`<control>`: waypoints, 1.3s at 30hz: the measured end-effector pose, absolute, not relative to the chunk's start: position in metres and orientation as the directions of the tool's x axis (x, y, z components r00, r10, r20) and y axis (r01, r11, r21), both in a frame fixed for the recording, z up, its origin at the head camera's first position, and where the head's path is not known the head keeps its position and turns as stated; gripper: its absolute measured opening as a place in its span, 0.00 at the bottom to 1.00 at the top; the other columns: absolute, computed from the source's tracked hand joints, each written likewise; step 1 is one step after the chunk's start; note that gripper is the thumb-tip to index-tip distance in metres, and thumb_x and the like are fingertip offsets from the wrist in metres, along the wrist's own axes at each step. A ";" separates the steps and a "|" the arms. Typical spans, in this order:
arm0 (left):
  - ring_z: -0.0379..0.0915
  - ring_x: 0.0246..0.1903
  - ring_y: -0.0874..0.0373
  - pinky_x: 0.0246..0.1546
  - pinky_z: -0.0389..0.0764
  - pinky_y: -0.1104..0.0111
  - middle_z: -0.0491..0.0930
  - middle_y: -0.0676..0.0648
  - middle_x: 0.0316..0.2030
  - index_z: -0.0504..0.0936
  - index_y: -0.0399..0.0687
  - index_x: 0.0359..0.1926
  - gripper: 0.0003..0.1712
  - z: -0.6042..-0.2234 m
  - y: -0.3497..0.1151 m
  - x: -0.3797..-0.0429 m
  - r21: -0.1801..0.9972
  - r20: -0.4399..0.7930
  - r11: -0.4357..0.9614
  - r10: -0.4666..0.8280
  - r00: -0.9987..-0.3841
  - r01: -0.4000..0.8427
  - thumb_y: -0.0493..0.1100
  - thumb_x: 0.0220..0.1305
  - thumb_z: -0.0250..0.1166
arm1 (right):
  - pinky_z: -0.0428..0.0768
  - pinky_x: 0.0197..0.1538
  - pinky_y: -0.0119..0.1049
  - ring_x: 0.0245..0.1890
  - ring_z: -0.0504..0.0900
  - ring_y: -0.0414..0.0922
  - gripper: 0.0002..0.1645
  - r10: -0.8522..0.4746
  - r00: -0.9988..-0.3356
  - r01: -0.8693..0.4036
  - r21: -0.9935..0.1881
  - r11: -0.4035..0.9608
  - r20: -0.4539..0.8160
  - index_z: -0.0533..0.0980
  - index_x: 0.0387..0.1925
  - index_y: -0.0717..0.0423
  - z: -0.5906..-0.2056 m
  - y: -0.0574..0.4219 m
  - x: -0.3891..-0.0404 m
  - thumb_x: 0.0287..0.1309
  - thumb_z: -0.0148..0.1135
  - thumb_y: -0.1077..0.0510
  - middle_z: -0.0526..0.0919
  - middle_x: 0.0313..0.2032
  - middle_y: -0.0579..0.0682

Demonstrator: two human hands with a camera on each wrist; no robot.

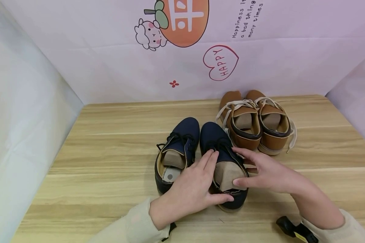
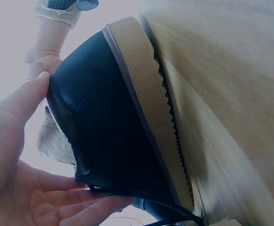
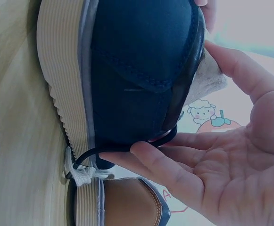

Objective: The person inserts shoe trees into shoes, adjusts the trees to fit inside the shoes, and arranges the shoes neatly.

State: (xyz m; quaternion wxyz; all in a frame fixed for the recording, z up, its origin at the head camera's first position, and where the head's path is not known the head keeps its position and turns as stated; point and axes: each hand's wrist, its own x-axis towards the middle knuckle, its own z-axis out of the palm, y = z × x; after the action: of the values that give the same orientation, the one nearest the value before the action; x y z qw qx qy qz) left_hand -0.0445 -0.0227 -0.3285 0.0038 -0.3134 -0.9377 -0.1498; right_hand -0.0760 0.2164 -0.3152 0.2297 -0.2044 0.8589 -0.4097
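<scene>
A navy lace-up shoe (image 1: 234, 199) stands on the wooden table with a beige-grey filler (image 1: 226, 175) in its opening. My left hand (image 1: 191, 189) lies along its left side, fingers fairly straight near the laces and thumb at the heel. From the right, my right hand (image 1: 267, 172) touches the same shoe, its fingers extended near the laces and its thumb at the filler by the collar. In the left wrist view the thumb meets the heel rim of the shoe (image 2: 113, 127). The matching navy shoe (image 1: 182, 135) stands just left, toe pointing away, partly hidden by my left hand.
A pair of brown shoes (image 1: 272, 140) with loose cream laces (image 1: 237, 103) stands behind and right of the navy pair, close to my right hand. The wooden table (image 1: 109, 152) meets a printed white backdrop (image 1: 109, 67) at its far edge.
</scene>
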 end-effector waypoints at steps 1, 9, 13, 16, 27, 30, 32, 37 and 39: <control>0.78 0.59 0.46 0.56 0.81 0.60 0.63 0.40 0.72 0.58 0.39 0.75 0.62 -0.328 -0.023 -0.044 0.278 0.101 0.759 0.586 -0.804 0.589 0.78 0.56 0.59 | 0.80 0.57 0.54 0.65 0.70 0.67 0.56 -0.536 -0.813 -0.159 -0.797 0.583 -0.230 0.52 0.75 0.67 -0.315 0.216 -0.076 0.55 0.73 0.50 0.60 0.71 0.71; 0.78 0.59 0.46 0.56 0.81 0.60 0.63 0.41 0.73 0.57 0.39 0.75 0.62 -0.328 -0.022 -0.044 0.277 0.101 0.762 0.583 -0.806 0.586 0.78 0.55 0.60 | 0.80 0.57 0.56 0.64 0.72 0.67 0.55 -0.522 -0.824 -0.160 -0.792 0.590 -0.222 0.54 0.73 0.68 -0.314 0.214 -0.075 0.55 0.74 0.50 0.64 0.69 0.70; 0.78 0.58 0.45 0.56 0.81 0.60 0.63 0.41 0.73 0.57 0.39 0.75 0.62 -0.328 -0.023 -0.044 0.286 0.092 0.764 0.579 -0.810 0.579 0.78 0.55 0.60 | 0.79 0.57 0.57 0.62 0.74 0.67 0.55 -0.513 -0.831 -0.163 -0.788 0.594 -0.215 0.55 0.73 0.69 -0.314 0.213 -0.075 0.55 0.74 0.50 0.66 0.67 0.70; 0.78 0.58 0.45 0.56 0.81 0.60 0.63 0.41 0.73 0.57 0.40 0.76 0.62 -0.328 -0.023 -0.044 0.286 0.087 0.766 0.578 -0.812 0.576 0.78 0.55 0.60 | 0.80 0.56 0.56 0.61 0.75 0.66 0.54 -0.495 -0.843 -0.165 -0.776 0.609 -0.209 0.56 0.72 0.68 -0.315 0.211 -0.075 0.54 0.75 0.50 0.68 0.66 0.69; 0.77 0.60 0.47 0.54 0.82 0.61 0.63 0.41 0.73 0.56 0.40 0.76 0.62 -0.327 -0.022 -0.043 0.287 0.077 0.769 0.576 -0.814 0.571 0.79 0.55 0.58 | 0.81 0.55 0.54 0.59 0.77 0.64 0.49 -0.500 -0.841 -0.161 -0.789 0.594 -0.205 0.54 0.71 0.63 -0.319 0.211 -0.077 0.59 0.71 0.49 0.67 0.65 0.67; 0.77 0.60 0.46 0.54 0.82 0.61 0.63 0.41 0.73 0.56 0.40 0.76 0.62 -0.327 -0.021 -0.043 0.285 0.081 0.769 0.576 -0.813 0.573 0.79 0.55 0.59 | 0.80 0.56 0.52 0.58 0.80 0.58 0.43 -0.494 -0.844 -0.141 -0.803 0.579 -0.208 0.57 0.71 0.63 -0.317 0.213 -0.078 0.64 0.66 0.49 0.70 0.64 0.65; 0.77 0.59 0.46 0.54 0.82 0.61 0.63 0.41 0.73 0.57 0.40 0.76 0.62 -0.327 -0.022 -0.043 0.285 0.085 0.767 0.577 -0.812 0.575 0.79 0.55 0.59 | 0.81 0.56 0.52 0.56 0.81 0.55 0.40 -0.488 -0.851 -0.139 -0.813 0.565 -0.194 0.59 0.70 0.64 -0.317 0.213 -0.079 0.66 0.63 0.50 0.71 0.64 0.64; 0.77 0.60 0.46 0.56 0.81 0.61 0.62 0.40 0.73 0.56 0.39 0.76 0.62 -0.327 -0.022 -0.044 0.286 0.088 0.763 0.582 -0.809 0.580 0.79 0.56 0.58 | 0.81 0.55 0.54 0.54 0.82 0.55 0.41 -0.459 -0.869 -0.132 -0.811 0.570 -0.182 0.60 0.68 0.65 -0.318 0.209 -0.080 0.63 0.67 0.51 0.72 0.63 0.65; 0.76 0.60 0.45 0.56 0.81 0.61 0.62 0.40 0.73 0.56 0.39 0.76 0.62 -0.327 -0.023 -0.044 0.288 0.082 0.763 0.583 -0.809 0.579 0.79 0.56 0.58 | 0.81 0.55 0.53 0.55 0.82 0.57 0.43 -0.447 -0.875 -0.126 -0.804 0.581 -0.186 0.60 0.69 0.65 -0.318 0.208 -0.081 0.61 0.68 0.50 0.70 0.64 0.66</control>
State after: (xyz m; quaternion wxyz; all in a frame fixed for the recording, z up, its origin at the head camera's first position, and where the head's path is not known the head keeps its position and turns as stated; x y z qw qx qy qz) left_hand -0.0440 -0.0227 -0.3273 -0.0060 -0.3093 -0.9388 -0.1513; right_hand -0.0808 0.2075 -0.3182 0.1880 -0.1647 0.8690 -0.4271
